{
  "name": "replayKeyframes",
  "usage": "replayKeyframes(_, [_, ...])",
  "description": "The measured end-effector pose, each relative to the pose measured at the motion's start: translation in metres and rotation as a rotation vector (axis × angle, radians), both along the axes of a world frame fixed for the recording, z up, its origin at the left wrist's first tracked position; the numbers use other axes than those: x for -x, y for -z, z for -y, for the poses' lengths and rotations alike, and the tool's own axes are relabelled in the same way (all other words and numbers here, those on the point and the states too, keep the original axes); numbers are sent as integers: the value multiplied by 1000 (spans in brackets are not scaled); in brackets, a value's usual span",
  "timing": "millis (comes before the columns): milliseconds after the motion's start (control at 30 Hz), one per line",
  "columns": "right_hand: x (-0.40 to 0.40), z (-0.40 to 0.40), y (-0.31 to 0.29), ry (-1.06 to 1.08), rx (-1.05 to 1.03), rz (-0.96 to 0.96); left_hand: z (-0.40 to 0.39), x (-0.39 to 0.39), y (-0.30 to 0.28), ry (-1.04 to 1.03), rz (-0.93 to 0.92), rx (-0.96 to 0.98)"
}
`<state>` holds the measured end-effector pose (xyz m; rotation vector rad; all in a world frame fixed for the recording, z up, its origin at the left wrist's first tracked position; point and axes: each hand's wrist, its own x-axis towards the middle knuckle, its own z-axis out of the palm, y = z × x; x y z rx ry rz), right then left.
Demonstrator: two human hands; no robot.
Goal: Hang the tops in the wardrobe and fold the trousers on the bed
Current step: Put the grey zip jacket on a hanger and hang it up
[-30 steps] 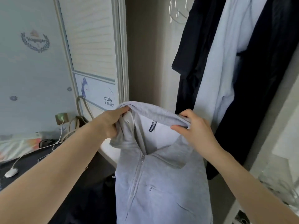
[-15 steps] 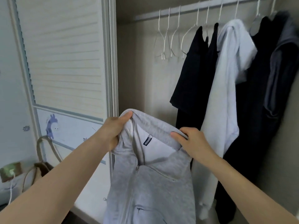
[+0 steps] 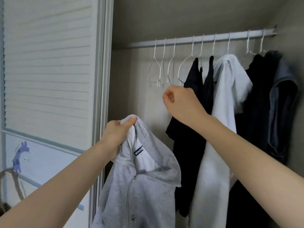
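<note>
A person stands at an open wardrobe, the left hand (image 3: 118, 137) bunched tightly round the collar of a grey zip-up hoodie (image 3: 139, 186), which hangs from that fist at about six o'clock in the view, its white lining and a dark neck label turned outward. The right hand (image 3: 181, 102) is raised near the centre of the view, just below a cluster of empty white wire hangers (image 3: 164, 69) at twelve o'clock; its fingers are curled in, and whether they already pinch the lower wire of a hanger or hold nothing cannot be told. The hangers hook over a pale rail (image 3: 205, 37) running from eleven toward two o'clock. To the right, at two to four o'clock, tops already hang: two dark garments (image 3: 194, 96), a white top (image 3: 230, 96) and further dark clothing (image 3: 266, 104). A louvred sliding door (image 3: 49, 63) fills the nine o'clock side.

The step in hand appears to be fetching a free hanger for the hoodie. The next move likely calls for lifting one hanger clear of its neighbours, since the wires crowd together and could snag, then feeding its shoulders in through the held collar
</note>
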<state>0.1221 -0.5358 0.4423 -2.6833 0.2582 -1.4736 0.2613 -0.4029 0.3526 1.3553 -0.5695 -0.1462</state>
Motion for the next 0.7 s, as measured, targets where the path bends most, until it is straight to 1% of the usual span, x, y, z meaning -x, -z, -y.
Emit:
replayKeyframes(100, [-24, 13, -56, 104, 161, 172, 13, -11, -9, 14, 34, 21])
replayKeyframes(200, [-50, 31, -102, 225, 225, 197, 23, -20, -19, 33, 86, 22])
replayKeyframes(300, [-77, 51, -132, 373, 138, 102, 32, -33, -27, 41, 142, 7])
replayKeyframes(400, [-102, 77, -150, 515, -77, -26, 42, -43, -31, 53, 178, 8])
replayKeyframes(467, [-113, 92, -154, 498, -146, -102, 48, -48, -32, 58, 192, 3])
replayKeyframes(533, [-118, 104, -154, 455, -169, -135, 52, -52, -31, 64, 203, -5])
replayKeyframes(633, [-122, 115, -152, 403, -243, -131, 58, -62, -31, 59, 203, -3])
replayKeyframes(700, [-128, 125, -152, 308, -315, -90, 60, -67, -31, 52, 201, -8])
